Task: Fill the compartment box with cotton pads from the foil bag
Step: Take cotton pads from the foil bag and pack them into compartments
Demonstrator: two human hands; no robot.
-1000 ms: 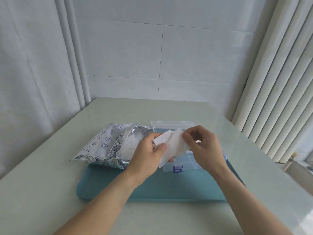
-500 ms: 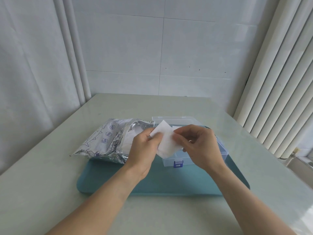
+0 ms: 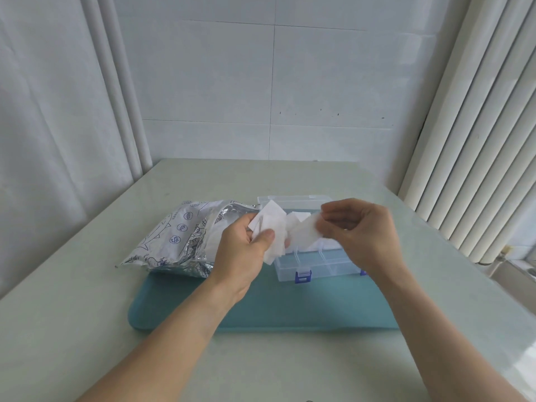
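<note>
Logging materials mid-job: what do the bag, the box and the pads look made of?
Foil bag: shiny crinkled metallised film, printed outer face. Compartment box: clear, glossy hard plastic, blue latches. Cotton pads: soft, matte white fibre, likely cotton.

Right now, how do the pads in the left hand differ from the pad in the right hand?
The left hand grips a small stack of cotton pads, several overlapping; the right hand pinches a single cotton pad. The stack is nearer the foil bag; the single pad hangs over the compartment box. Both are white, thin and square-looking.
</note>
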